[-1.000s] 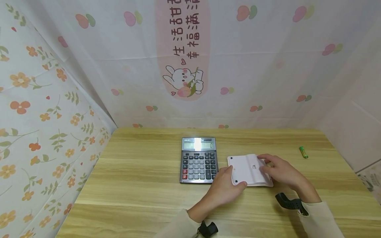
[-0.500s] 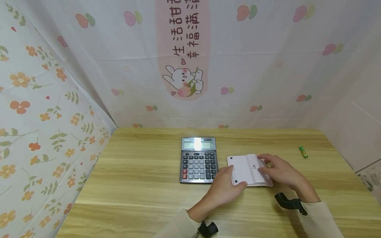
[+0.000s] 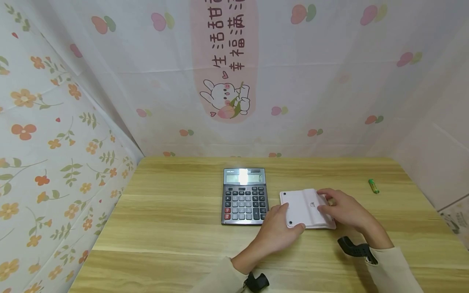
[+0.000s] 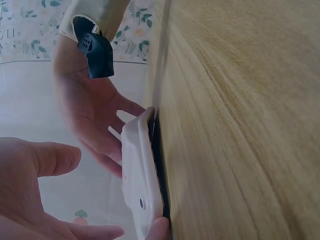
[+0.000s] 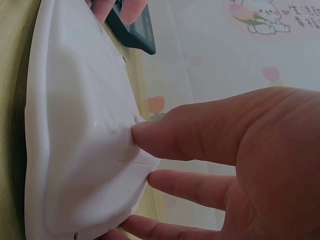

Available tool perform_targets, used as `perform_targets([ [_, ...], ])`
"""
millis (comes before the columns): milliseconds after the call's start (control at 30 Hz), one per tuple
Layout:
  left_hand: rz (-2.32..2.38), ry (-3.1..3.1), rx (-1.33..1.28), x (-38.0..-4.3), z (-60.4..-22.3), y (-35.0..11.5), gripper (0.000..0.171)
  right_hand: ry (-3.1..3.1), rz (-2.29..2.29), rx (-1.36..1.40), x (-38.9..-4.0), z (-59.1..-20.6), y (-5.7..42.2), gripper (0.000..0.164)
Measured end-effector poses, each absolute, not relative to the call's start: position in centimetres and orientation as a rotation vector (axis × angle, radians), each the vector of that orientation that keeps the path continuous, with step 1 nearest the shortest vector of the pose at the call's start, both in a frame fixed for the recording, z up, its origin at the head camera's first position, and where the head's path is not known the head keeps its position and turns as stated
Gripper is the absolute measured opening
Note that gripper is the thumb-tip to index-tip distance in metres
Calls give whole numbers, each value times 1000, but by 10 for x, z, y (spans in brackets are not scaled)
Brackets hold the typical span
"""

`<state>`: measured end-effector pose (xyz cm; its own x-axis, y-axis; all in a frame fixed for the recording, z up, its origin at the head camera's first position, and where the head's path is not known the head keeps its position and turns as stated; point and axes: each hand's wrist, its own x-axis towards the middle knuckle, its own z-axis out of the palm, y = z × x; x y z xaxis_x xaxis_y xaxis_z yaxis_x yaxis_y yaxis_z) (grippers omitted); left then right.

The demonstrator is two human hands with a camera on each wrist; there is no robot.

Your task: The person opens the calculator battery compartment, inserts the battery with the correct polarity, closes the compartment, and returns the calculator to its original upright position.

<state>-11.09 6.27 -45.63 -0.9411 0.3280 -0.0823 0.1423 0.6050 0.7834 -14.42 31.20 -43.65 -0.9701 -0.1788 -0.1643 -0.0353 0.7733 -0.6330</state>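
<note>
A white calculator (image 3: 301, 208) lies face down on the wooden table, its back up, with small dark screw holes at the corners and a raised band carrying a small logo. My left hand (image 3: 275, 231) holds its left end, fingers along the side and thumb at the near corner. At the other end, my right hand (image 3: 347, 209) grips it, the thumb on the raised back and fingers around the far right edge. In the right wrist view that thumb and the fingertips rest on the white casing (image 5: 75, 125). The calculator's underside is mostly hidden.
A dark grey desktop calculator (image 3: 242, 195) lies face up just left of the white one, its display lit by glare. One green battery (image 3: 373, 186) lies at the right. A printed cloth (image 3: 165, 101) hangs behind the table (image 3: 165, 228).
Almost nothing differs: both hands stay on the white calculator, and the whole head view has shifted very slightly upward.
</note>
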Motion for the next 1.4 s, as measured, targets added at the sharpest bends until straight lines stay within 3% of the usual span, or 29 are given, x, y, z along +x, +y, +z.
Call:
perform_targets([
  [1033,1234,2628,403,-112,-459,63,80,2799,-925,-128,-145,-434,306,56],
  [1400,1195,2652,509,-111,-459,62,68,3072,-743,-78,-140,-433,283,49],
])
